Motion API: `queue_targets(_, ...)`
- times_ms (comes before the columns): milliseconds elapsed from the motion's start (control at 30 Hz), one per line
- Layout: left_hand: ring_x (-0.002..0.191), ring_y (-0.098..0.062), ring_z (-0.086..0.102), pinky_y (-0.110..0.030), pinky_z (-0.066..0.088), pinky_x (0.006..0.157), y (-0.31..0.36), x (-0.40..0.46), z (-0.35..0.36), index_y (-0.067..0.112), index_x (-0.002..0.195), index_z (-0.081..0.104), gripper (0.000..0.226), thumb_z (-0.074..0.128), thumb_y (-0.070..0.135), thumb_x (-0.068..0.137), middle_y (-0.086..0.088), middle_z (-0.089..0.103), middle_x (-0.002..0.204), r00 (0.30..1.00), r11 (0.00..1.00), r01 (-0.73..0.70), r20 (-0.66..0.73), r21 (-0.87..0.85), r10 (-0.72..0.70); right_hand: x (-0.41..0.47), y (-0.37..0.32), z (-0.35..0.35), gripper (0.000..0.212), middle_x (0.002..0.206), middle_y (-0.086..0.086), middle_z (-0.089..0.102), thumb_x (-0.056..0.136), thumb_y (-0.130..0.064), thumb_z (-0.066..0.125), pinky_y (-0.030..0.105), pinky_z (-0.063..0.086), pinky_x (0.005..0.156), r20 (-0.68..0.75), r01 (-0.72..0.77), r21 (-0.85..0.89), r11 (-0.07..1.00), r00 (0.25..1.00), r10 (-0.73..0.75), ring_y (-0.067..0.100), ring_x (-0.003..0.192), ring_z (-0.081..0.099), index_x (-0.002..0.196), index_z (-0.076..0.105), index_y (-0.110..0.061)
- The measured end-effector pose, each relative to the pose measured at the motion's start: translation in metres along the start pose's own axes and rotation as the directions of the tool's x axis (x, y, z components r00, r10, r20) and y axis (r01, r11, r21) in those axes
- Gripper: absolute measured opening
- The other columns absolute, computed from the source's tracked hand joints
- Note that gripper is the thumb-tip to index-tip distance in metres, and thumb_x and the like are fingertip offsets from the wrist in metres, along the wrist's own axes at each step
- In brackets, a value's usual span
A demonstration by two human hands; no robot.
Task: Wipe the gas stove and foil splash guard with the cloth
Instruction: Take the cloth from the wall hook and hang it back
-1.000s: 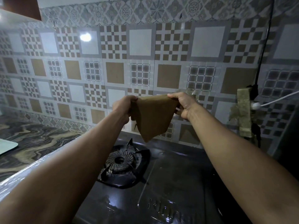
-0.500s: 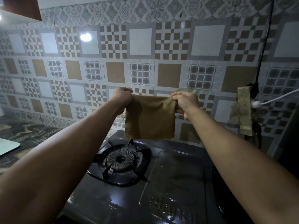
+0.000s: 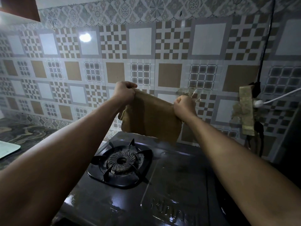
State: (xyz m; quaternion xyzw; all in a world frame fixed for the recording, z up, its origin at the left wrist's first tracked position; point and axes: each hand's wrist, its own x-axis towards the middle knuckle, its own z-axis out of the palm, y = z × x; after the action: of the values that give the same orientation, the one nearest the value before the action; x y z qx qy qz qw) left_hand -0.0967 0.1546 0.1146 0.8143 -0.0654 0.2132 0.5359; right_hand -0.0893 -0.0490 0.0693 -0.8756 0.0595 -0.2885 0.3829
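A tan cloth [image 3: 152, 119] hangs spread between both fists, above the back edge of the black gas stove [image 3: 172, 181]. My left hand [image 3: 124, 92] grips its upper left corner, held higher. My right hand [image 3: 184, 106] grips the upper right corner, lower, so the top edge slopes down to the right. The burner with its pan support [image 3: 121, 161] lies below and in front of the cloth. Behind the cloth stands the shiny patterned splash guard [image 3: 91, 98] against the wall.
A marbled dark counter [image 3: 24, 136] lies left of the stove, with a pale board [image 3: 7, 150] at its left edge. At the right a worn sponge-like rag [image 3: 246, 111] hangs by a black cable [image 3: 264, 46] and a white cord [image 3: 276, 98].
The cloth went from a folded triangle to an opened sheet. My left hand has risen and my right hand has dropped, tilting the top edge and widening the spread.
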Motion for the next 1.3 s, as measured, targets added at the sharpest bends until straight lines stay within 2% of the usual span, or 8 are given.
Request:
queue_targets(267,0.12,-0.026,0.053,-0.028,0.049,0.094,0.008,0.007,-0.008,0.01,0.12,0.065,0.043,0.045,-0.013,0.089,-0.01,0.057,0.128,0.999,0.999,-0.042,0.034,0.003,0.042,-0.004,0.008,-0.006,0.019,0.09,0.01,0.066,0.093,-0.021,0.06,0.032,0.053,0.066,0.333,-0.378,0.422,0.824,0.91,0.247,0.021,0.079,0.063,0.103,0.063,-0.006)
queue_targets(400,0.099,-0.02,0.057,-0.024,0.05,0.074,0.013,0.008,-0.008,0.011,0.118,0.065,0.04,0.046,-0.01,0.09,-0.009,0.058,0.121,0.997,0.997,-0.049,0.054,0.055,0.046,-0.005,0.009,-0.002,0.018,0.084,0.014,0.066,0.084,-0.016,0.07,0.03,0.052,0.053,0.307,-0.254,0.156,0.954,0.931,0.198,0.022,0.069,0.064,0.094,0.062,-0.003)
queue_targets(533,0.11,-0.02,0.054,-0.024,0.047,0.081,0.01,0.009,-0.005,0.008,0.107,0.069,0.034,0.046,-0.01,0.09,-0.009,0.06,0.122,1.0,0.998,-0.01,0.026,0.067,0.008,0.001,0.006,0.003,0.007,0.085,0.012,0.059,0.092,-0.007,0.051,0.03,0.049,0.053,0.139,-0.246,0.04,0.969,0.961,0.238,0.023,0.068,0.059,0.096,0.056,-0.004)
queue_targets(667,0.112,-0.024,0.056,-0.025,0.048,0.085,0.002,0.011,-0.01,0.002,0.106,0.068,0.029,0.049,-0.012,0.089,-0.012,0.061,0.118,0.995,0.993,0.064,0.068,0.1,-0.071,0.011,0.008,-0.002,0.011,0.087,0.007,0.064,0.091,-0.004,0.053,0.031,0.056,0.065,0.043,-0.321,0.355,0.878,0.944,0.327,0.015,0.069,0.059,0.089,0.062,-0.009)
queue_targets(833,0.102,-0.028,0.064,-0.033,0.053,0.084,-0.01,0.009,-0.013,-0.005,0.108,0.068,0.023,0.063,-0.006,0.085,-0.016,0.067,0.109,0.993,0.965,0.018,0.105,0.261,-0.047,0.013,0.005,-0.018,0.02,0.094,0.003,0.067,0.083,0.002,0.069,0.029,0.056,0.076,0.244,-0.29,0.623,0.727,0.954,0.172,0.017,0.093,0.064,0.099,0.07,-0.009)
queue_targets(1033,0.086,-0.024,0.065,-0.033,0.056,0.076,-0.012,0.01,-0.013,-0.002,0.094,0.072,0.012,0.069,0.004,0.084,-0.01,0.067,0.089,0.999,0.964,0.037,0.004,0.264,-0.039,0.014,0.006,-0.027,0.014,0.093,0.002,0.067,0.09,-0.013,0.065,0.03,0.054,0.082,0.129,0.125,0.138,0.983,0.981,-0.143,0.015,0.088,0.063,0.103,0.071,-0.011)
queue_targets(1133,0.083,-0.02,0.058,-0.032,0.052,0.07,-0.011,0.008,-0.016,0.005,0.077,0.066,0.011,0.067,0.009,0.087,-0.006,0.06,0.08,0.994,0.981,0.064,0.071,0.186,-0.079,0.02,0.006,-0.027,0.015,0.088,0.003,0.064,0.098,-0.021,0.053,0.031,0.05,0.074,0.158,0.122,0.134,0.983,0.977,-0.143,0.016,0.082,0.06,0.097,0.067,-0.015)
queue_targets(1300,0.087,-0.027,0.063,-0.037,0.053,0.066,-0.014,0.0,-0.009,0.001,0.099,0.059,0.013,0.056,0.013,0.095,-0.013,0.063,0.095,0.957,0.973,0.232,0.177,-0.003,-0.228,0.019,0.005,-0.023,0.025,0.069,0.004,0.056,0.097,-0.027,0.052,0.03,0.046,0.062,0.196,-0.018,0.201,0.979,0.98,-0.022,0.018,0.066,0.055,0.078,0.063,-0.014)
